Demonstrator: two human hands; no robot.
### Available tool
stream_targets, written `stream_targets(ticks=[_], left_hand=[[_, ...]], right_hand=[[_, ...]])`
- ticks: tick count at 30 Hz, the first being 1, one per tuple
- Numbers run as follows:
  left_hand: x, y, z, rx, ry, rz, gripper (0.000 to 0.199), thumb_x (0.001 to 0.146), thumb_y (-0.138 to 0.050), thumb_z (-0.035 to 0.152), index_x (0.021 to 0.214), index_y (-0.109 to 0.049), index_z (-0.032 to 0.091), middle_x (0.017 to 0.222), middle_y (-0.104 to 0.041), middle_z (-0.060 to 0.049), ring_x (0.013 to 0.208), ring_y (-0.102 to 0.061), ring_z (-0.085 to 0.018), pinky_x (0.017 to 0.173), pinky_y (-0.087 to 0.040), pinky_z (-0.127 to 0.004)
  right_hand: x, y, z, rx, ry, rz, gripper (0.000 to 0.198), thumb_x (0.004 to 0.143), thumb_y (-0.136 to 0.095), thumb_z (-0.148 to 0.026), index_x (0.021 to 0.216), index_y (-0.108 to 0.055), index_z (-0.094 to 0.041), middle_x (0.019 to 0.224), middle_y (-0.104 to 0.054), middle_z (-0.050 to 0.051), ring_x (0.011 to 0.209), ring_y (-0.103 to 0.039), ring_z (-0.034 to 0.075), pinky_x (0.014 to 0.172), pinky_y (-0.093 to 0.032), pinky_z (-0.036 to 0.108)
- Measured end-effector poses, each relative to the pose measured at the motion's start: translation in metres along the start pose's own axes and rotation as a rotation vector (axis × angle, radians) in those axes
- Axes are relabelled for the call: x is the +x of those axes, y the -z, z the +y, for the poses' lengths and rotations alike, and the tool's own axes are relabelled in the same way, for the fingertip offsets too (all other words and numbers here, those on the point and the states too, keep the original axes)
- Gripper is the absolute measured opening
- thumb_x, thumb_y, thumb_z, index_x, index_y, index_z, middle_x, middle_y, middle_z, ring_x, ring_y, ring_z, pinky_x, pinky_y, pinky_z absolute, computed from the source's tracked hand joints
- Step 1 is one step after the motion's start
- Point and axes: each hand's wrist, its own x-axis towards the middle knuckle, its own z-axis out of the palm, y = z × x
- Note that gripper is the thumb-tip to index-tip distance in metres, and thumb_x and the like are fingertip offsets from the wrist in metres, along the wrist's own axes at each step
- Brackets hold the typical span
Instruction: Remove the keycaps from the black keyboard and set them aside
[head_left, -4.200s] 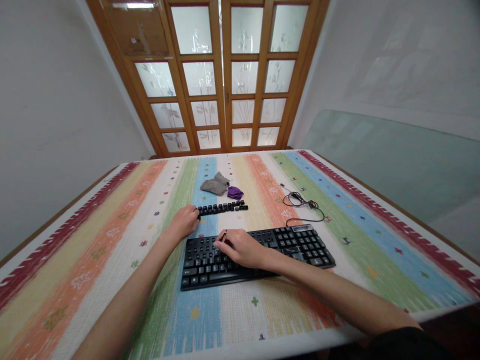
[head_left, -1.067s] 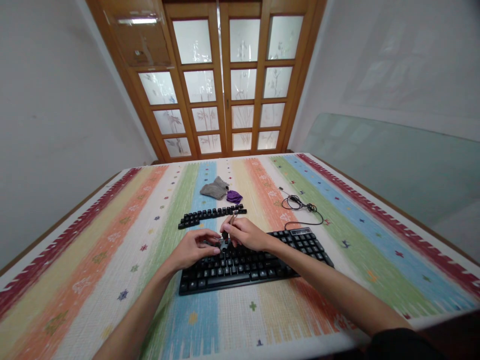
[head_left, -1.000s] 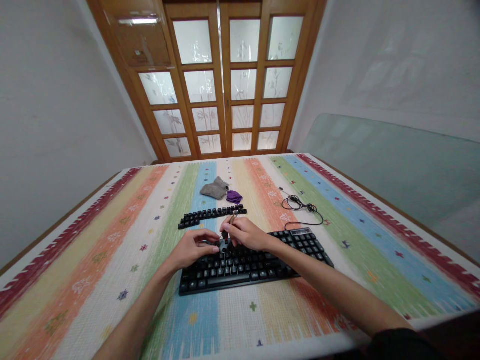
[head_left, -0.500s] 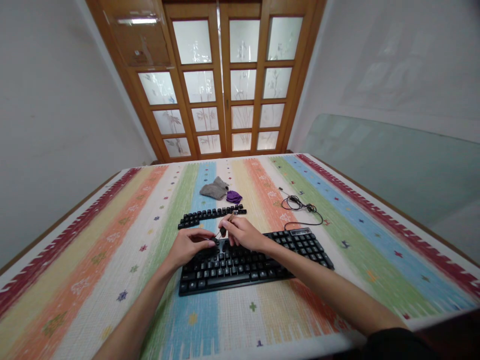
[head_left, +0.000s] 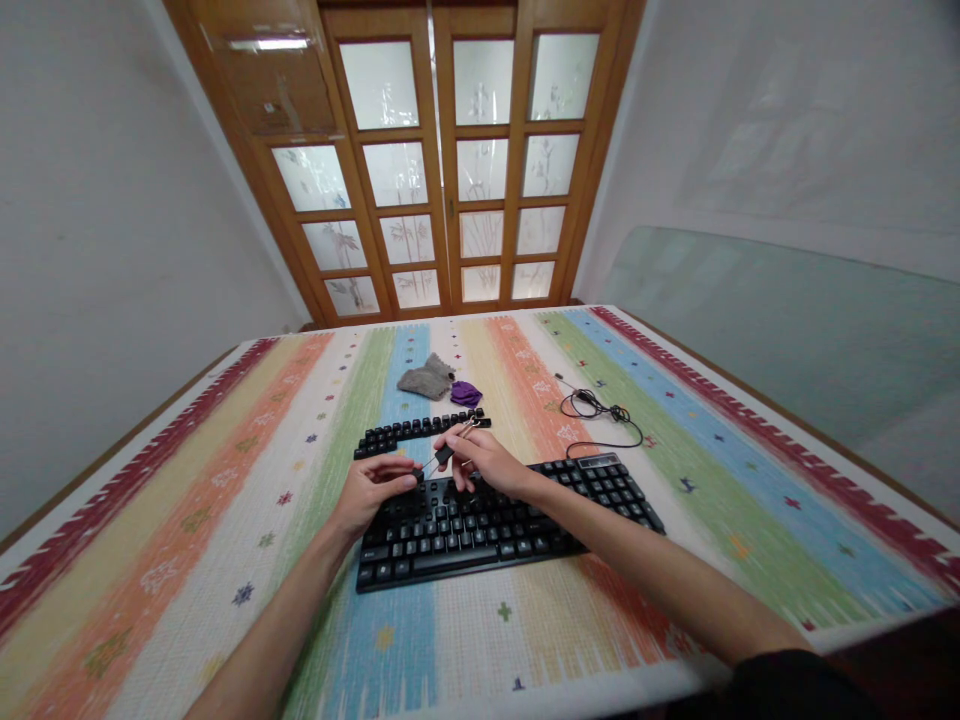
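A black keyboard [head_left: 480, 560] lies on the striped cloth under both hands, and bare switches show in its upper left part. My right hand [head_left: 484, 462] is closed around a wire keycap puller [head_left: 444, 455] with a dark handle. The puller tilts, its thin wire end pointing left toward my left fingertips. Over the keyboard's upper left corner, my left hand [head_left: 375, 487] pinches a small black keycap [head_left: 418, 474] at the wire end. Whether the wires still grip the keycap is too small to tell. Removed keycaps [head_left: 379, 440] stand in rows just behind the keyboard.
A grey cloth [head_left: 426, 380] and a folded purple cloth [head_left: 466, 394] lie beyond the keycap rows. The keyboard's black cable [head_left: 589, 405] is loosely coiled at the back right. A striped tablecloth [head_left: 187, 580] covers the table. Wooden glazed doors [head_left: 446, 200] stand behind.
My left fingertips have shifted slightly left and up with the keycap. The puller has swung from steep to more level, its wire end now pointing left.
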Motion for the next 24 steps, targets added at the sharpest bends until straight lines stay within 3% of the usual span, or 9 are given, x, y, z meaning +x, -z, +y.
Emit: stream_targets(ticks=[6,11,17,24], left_hand=[[-0.003,-0.003,0.013,0.091,-0.090,-0.045,0.037,0.058,-0.089,0.037,0.085,-0.076,0.016,0.088,-0.078,-0.009,0.083,-0.073,-0.022,0.080,-0.059,-0.031],[0.003,0.004,0.026,0.248,-0.169,-0.004,0.028,0.070,-0.080,0.040,0.084,-0.075,0.016,0.087,-0.074,-0.007,0.079,-0.071,-0.020,0.073,-0.060,-0.031],[0.012,0.011,0.013,0.521,-0.246,-0.058,0.024,0.070,-0.075,0.041,0.078,-0.078,0.019,0.090,-0.072,-0.009,0.090,-0.068,-0.023,0.070,-0.062,-0.032],[0.022,0.009,-0.002,0.688,-0.335,-0.040,0.013,0.070,-0.072,0.029,0.078,-0.075,0.018,0.084,-0.070,-0.005,0.070,-0.068,-0.018,0.069,-0.062,-0.032]], right_hand=[[-0.003,-0.002,0.004,-0.126,0.005,0.029,0.023,0.098,-0.044,-0.036,0.094,-0.055,-0.016,0.074,-0.060,0.000,0.042,-0.054,0.007,0.036,-0.037,0.017],[-0.011,-0.005,0.000,-0.288,0.043,0.049,0.022,0.098,-0.046,-0.033,0.088,-0.056,-0.015,0.074,-0.059,0.000,0.044,-0.053,0.007,0.042,-0.038,0.018],[-0.023,-0.008,-0.011,-0.497,0.094,0.047,0.022,0.098,-0.049,-0.029,0.083,-0.059,-0.015,0.071,-0.061,0.000,0.051,-0.054,0.010,0.057,-0.042,0.023],[-0.033,-0.009,-0.016,-0.694,0.147,0.031,0.023,0.095,-0.054,-0.028,0.079,-0.065,-0.015,0.075,-0.067,0.004,0.067,-0.059,0.015,0.067,-0.042,0.027]])
